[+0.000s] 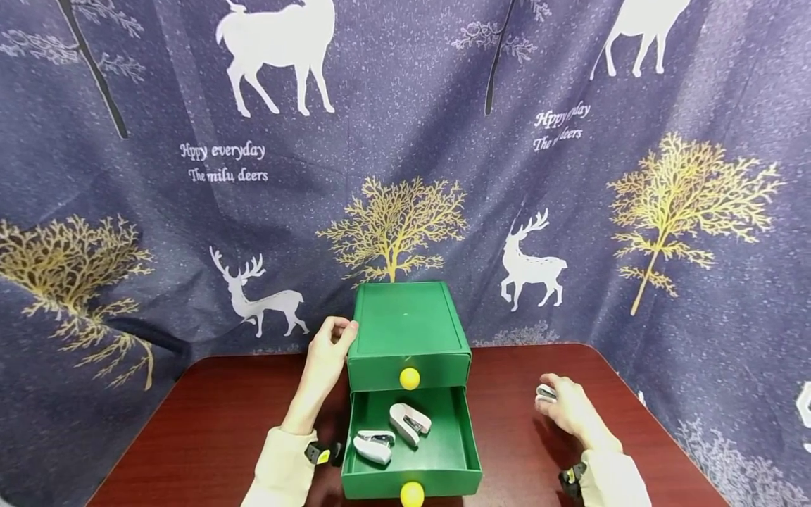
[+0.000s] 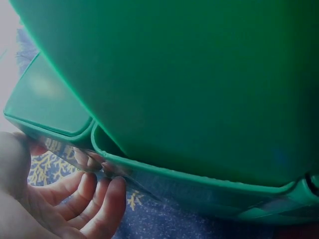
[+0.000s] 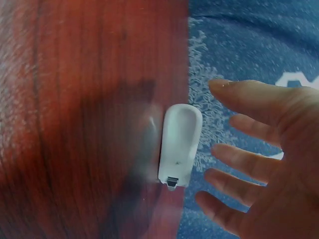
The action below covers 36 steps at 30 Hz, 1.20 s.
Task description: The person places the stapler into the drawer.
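Note:
My left hand [image 1: 324,359] touches the left side of a green two-drawer box [image 1: 405,317] with its fingertips, near the top edge. In the left wrist view, its fingers [image 2: 107,204] are loosely bent against the box wall. The lower drawer [image 1: 374,484] is pulled out and holds a white stapler [image 1: 372,449] and a pinkish-white stapler [image 1: 400,420]. On the right, my right hand [image 1: 573,412] hovers at another white stapler [image 3: 180,142] on the table. Its fingers and thumb are spread, with a gap to the stapler in the right wrist view.
The upper drawer [image 1: 374,373] is closed and has a yellow round knob [image 1: 410,379]; a second yellow knob [image 1: 412,494] is on the lower drawer. Everything stands on a dark red wooden table [image 1: 215,422]. Behind it hangs a blue cloth [image 1: 405,141] with deer and trees.

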Available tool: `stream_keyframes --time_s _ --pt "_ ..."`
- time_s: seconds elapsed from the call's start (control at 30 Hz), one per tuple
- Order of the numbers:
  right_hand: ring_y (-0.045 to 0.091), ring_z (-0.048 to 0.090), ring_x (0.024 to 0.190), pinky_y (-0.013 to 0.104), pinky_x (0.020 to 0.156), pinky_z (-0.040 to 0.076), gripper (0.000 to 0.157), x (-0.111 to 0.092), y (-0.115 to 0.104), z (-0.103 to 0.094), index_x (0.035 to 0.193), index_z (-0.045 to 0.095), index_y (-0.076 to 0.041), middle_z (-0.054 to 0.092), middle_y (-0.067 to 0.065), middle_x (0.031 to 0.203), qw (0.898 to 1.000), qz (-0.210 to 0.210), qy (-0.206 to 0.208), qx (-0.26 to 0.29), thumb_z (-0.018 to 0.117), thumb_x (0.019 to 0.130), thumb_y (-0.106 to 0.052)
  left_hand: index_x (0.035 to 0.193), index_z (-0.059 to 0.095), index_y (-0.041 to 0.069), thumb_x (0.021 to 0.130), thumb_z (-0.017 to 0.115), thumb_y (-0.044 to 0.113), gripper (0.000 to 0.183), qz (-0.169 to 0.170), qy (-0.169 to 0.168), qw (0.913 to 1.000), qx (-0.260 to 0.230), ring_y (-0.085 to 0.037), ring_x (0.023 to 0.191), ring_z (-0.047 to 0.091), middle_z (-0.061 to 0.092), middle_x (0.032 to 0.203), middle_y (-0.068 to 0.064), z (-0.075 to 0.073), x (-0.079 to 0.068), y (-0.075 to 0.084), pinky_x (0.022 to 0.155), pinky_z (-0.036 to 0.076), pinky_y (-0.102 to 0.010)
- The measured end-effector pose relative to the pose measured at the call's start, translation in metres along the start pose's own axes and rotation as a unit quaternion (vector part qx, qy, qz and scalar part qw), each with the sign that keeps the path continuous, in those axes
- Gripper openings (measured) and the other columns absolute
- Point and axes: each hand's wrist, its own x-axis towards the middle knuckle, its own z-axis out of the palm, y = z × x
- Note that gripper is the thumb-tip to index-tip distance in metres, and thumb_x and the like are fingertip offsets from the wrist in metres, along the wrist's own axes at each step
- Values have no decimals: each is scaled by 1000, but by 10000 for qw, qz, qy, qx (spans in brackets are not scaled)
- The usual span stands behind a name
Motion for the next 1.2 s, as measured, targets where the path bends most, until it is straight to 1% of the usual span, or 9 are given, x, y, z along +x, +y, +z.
stream_keyframes --time_s 0.23,0.33,0.53,0.7,0.87,0.93,1.03,1.1,1.2 --pt "42 56 91 59 67 46 57 2 -2 2 119 59 2 61 23 101 9975 370 -426 -417 80 68 -16 104 62 9 96 63 34 26 34 18 10000 -6 -16 69 55 57 83 -5 0 0 -1 58 48 -26" --pt "45 56 93 60 66 46 57 3 -2 3 118 59 2 60 24 102 9961 300 -544 -626 81 69 -16 104 62 10 96 63 35 26 -9 10 10000 -6 -17 69 55 57 83 -5 0 0 0 58 48 -26" --pt "43 58 91 60 67 47 54 7 0 5 117 61 3 61 22 101 9925 84 -678 -1011 80 70 -14 104 62 8 96 63 34 27 -46 -18 10000 -8 -16 69 54 57 83 -5 0 1 -1 58 48 -25" --pt "42 60 93 62 70 47 50 13 1 6 115 61 4 62 22 102 9906 76 -867 -1057 77 72 -14 103 61 7 96 63 34 28 -17 -9 10000 -3 -15 69 54 57 84 -5 0 1 -2 58 47 -23" --pt "42 61 96 63 73 47 47 18 5 6 114 62 5 64 22 104 9894 114 -1027 -1020 74 72 -12 103 62 8 96 63 34 27 9 26 10000 -5 -15 70 55 59 84 -5 0 0 -1 59 47 -24" --pt "40 62 95 62 73 48 46 19 8 6 114 62 6 65 21 103 9894 168 -1093 -944 74 73 -12 104 62 8 96 63 33 26 9 41 10000 -14 -15 70 55 59 84 -4 0 0 -2 59 48 -25" --pt "34 62 86 57 70 49 42 19 12 6 111 62 4 65 16 95 9900 306 -1119 -802 75 76 -14 104 62 9 96 63 33 25 21 45 10000 -30 -16 70 55 59 84 -4 0 0 -2 58 48 -26" --pt "29 61 79 53 67 49 35 19 14 5 106 64 1 64 11 87 9905 372 -1095 -746 76 78 -15 104 62 9 96 63 32 25 34 50 10000 -66 -17 69 55 58 83 -4 0 0 -1 58 48 -26" --pt "23 56 70 46 62 47 26 18 15 5 95 63 -3 59 5 77 9922 289 -993 -692 78 79 -16 104 62 9 96 64 33 25 37 49 10000 -77 -16 69 55 57 83 -4 -1 0 -1 57 48 -26"
